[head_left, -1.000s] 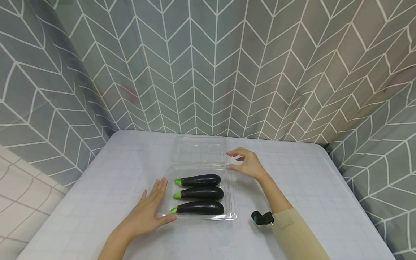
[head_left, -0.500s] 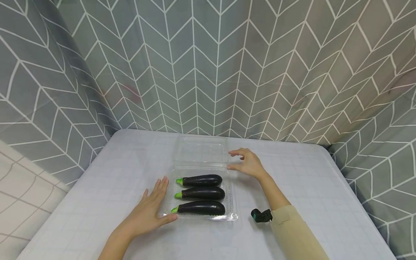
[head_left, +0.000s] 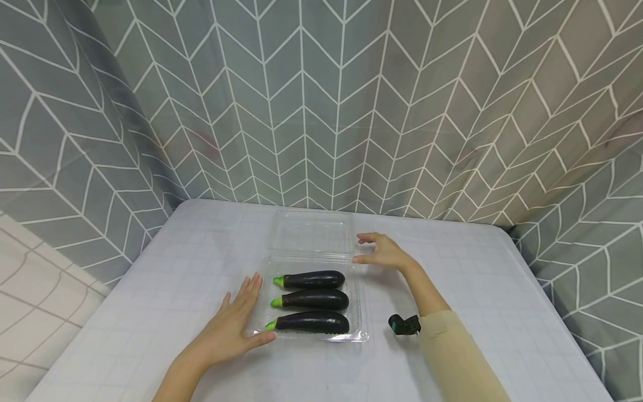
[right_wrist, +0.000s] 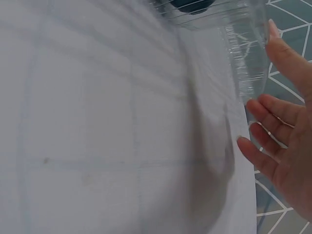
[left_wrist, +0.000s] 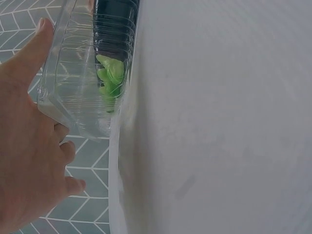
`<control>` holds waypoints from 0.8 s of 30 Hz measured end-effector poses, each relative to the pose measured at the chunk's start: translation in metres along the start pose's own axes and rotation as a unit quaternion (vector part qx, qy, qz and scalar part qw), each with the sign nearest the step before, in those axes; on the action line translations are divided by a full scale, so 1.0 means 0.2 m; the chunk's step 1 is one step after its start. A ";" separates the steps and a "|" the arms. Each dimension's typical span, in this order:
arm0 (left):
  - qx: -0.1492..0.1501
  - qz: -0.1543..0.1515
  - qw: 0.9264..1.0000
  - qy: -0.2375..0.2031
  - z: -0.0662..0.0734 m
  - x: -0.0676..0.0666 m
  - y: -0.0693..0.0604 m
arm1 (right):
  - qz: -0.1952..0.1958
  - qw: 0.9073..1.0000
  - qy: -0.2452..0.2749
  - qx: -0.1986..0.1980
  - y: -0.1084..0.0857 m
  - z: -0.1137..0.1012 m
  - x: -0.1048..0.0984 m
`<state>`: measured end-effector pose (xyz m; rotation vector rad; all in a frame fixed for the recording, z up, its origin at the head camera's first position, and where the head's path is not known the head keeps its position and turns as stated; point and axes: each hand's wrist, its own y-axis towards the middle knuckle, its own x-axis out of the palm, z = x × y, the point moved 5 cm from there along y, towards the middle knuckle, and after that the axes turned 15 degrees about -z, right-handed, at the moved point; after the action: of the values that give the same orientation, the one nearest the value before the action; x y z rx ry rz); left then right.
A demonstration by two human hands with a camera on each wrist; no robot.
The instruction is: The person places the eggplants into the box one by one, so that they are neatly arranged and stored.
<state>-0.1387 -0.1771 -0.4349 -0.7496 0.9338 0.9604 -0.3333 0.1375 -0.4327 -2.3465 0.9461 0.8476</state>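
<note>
Three dark eggplants lie side by side, green stems to the left, in a clear plastic clamshell box: a back eggplant [head_left: 314,279], a middle eggplant [head_left: 315,300] and a front eggplant [head_left: 313,322]. The box's lid [head_left: 312,233] is folded back flat behind its base [head_left: 359,312]. Spread and fairly straight, the fingers of my left hand [head_left: 224,329] lie along the base's left side, thumb at the front left corner. At the right end of the hinge is my right hand [head_left: 385,251], loosely curved and holding nothing; in the right wrist view its fingertips are close to the clear plastic [right_wrist: 251,58].
A white cloth [head_left: 150,290] covers the table. Behind it and at both sides hangs a grey curtain [head_left: 321,111] with white zigzag lines. A small black camera [head_left: 403,325] sticks out from the right sleeve [head_left: 454,346].
The head view has shifted slightly. My right hand has dipped a little at the box's hinge. The left hand, the eggplants and the box stay in place.
</note>
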 end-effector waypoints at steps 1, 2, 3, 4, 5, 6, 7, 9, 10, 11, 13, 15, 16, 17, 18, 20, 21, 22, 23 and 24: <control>0.000 0.000 1.000 0.000 0.00 0.00 0.00 | -0.008 1.000 0.003 -0.003 0.00 0.00 0.00; 0.000 0.000 1.000 0.000 0.00 0.00 0.00 | -0.015 1.000 0.012 -0.008 0.01 0.00 0.00; 0.001 0.000 1.000 -0.001 0.00 0.00 0.00 | -0.018 0.999 0.025 -0.015 0.01 -0.01 0.00; 0.002 0.000 1.000 -0.001 0.00 0.00 0.00 | -0.018 0.999 0.035 -0.023 0.01 -0.01 0.00; 0.002 0.001 1.000 -0.001 0.00 0.00 0.00 | -0.016 0.998 0.045 -0.030 0.02 -0.02 0.00; 0.002 0.001 1.000 -0.001 0.00 0.00 0.00 | -0.012 0.998 0.058 -0.036 0.01 -0.04 -0.01; 0.002 0.002 1.000 -0.001 0.00 0.00 0.00 | 0.000 0.997 0.063 -0.045 0.01 -0.06 -0.01; 0.001 0.002 1.000 -0.001 0.00 0.00 0.00 | 0.030 0.996 0.072 -0.053 0.00 -0.08 -0.01; 0.000 0.002 1.000 0.000 0.01 0.00 0.00 | 0.046 0.995 0.072 -0.057 0.00 -0.08 -0.01; 0.000 0.001 1.000 0.000 0.01 0.00 0.00 | 0.062 0.994 0.073 -0.060 -0.01 -0.09 -0.01; -0.001 0.002 1.000 0.001 0.01 -0.01 0.00 | 0.097 0.990 0.069 -0.075 -0.02 -0.09 0.00; -0.002 0.002 1.000 0.002 0.01 -0.01 -0.01 | 0.119 0.986 0.070 -0.095 -0.04 -0.11 0.00; -0.002 0.003 1.000 0.002 0.02 -0.01 -0.01 | 0.129 0.983 0.070 -0.107 -0.04 -0.12 0.01; -0.002 0.004 1.000 0.002 0.02 -0.01 -0.01 | 0.138 0.981 0.066 -0.118 -0.05 -0.13 0.01; -0.003 0.004 1.000 0.002 0.02 -0.01 -0.01 | 0.145 0.979 0.066 -0.130 -0.06 -0.14 0.02; -0.004 0.004 1.000 0.002 0.02 -0.01 -0.01 | 0.156 0.974 0.066 -0.152 -0.09 -0.19 0.02; -0.005 0.004 1.000 0.003 0.02 -0.01 -0.01 | 0.158 0.972 0.066 -0.162 -0.11 -0.21 0.02; -0.005 0.004 1.000 0.004 0.02 -0.01 -0.01 | 0.159 0.970 0.066 -0.170 -0.13 -0.24 0.02; -0.005 0.004 1.000 0.004 0.01 0.00 -0.01 | 0.160 0.969 0.067 -0.178 -0.15 -0.27 0.02; -0.006 0.004 1.000 0.006 0.01 0.00 -0.01 | 0.158 0.968 0.071 -0.184 -0.17 -0.30 0.02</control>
<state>-0.1363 -0.1758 -0.4330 -0.7623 0.9422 0.9701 -0.2838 0.1205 -0.3875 -2.6365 1.3495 1.0669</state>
